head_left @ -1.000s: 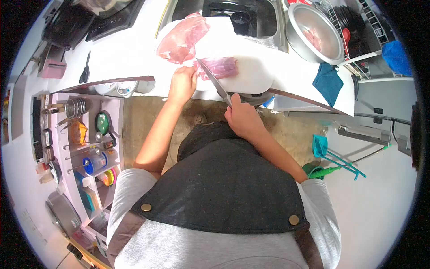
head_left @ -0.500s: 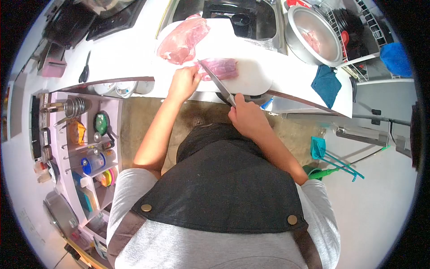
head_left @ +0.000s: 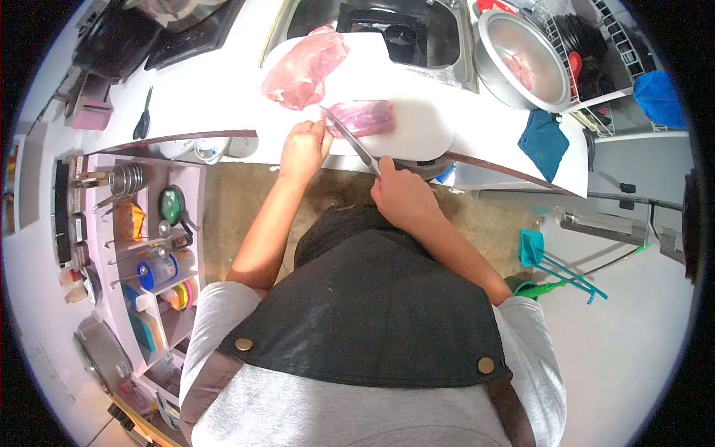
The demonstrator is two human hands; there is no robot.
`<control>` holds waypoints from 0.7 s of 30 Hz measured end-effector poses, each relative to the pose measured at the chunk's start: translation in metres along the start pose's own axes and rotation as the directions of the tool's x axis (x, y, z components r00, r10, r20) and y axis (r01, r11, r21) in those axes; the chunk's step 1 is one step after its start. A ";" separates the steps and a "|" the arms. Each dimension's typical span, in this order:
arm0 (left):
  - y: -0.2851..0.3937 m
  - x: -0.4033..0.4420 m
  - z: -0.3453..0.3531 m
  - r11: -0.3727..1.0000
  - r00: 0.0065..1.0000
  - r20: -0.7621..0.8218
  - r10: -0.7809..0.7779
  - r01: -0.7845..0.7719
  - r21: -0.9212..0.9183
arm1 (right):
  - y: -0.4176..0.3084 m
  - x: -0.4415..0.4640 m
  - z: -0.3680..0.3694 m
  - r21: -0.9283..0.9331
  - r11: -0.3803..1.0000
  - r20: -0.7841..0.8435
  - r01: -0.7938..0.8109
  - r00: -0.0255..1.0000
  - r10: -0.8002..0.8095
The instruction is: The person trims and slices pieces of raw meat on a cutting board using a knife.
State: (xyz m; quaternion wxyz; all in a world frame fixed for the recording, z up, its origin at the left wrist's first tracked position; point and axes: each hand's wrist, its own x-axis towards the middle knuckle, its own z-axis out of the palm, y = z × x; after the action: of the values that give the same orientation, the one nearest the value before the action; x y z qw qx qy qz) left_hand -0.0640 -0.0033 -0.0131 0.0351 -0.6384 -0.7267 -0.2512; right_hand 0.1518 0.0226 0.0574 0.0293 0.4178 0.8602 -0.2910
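Observation:
A smaller piece of raw meat lies on the white cutting board. My right hand is wrapped round the handle of a knife, whose blade slants up and left across the left end of that meat. Beside the blade tip, my left hand is closed, its fingers pinched at the meat's left end; exactly what part they grip is mostly hidden. Further up the board rests a larger slab of raw meat, apart from both hands.
Behind the board is a sink. A metal bowl with some meat stands to its right, near a dark blue cloth and a dish rack. Scissors lie on the counter at left, above a pink shelf.
My right hand and the knife have shifted a little left, the blade now nearer the end of the smaller meat. My left hand has drawn slightly back toward me.

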 end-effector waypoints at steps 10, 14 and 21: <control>-0.007 -0.006 0.014 0.998 0.984 -0.166 0.068 -0.068 0.006 | -0.006 0.005 0.000 0.058 0.998 0.065 -0.019 0.998 0.015; -0.011 -0.006 0.018 0.997 0.975 -0.207 0.078 -0.078 0.009 | -0.009 0.002 0.006 0.077 0.996 0.104 -0.050 0.994 0.042; -0.009 -0.006 0.017 0.996 0.968 -0.232 0.093 -0.090 0.026 | -0.011 0.006 0.016 0.135 0.991 0.098 0.003 0.995 -0.017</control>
State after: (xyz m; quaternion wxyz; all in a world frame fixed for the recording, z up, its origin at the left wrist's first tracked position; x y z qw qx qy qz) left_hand -0.0670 -0.0020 -0.0329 0.1365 -0.6369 -0.6893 -0.3172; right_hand 0.1368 0.0129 0.0473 0.0421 0.3997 0.8381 -0.3688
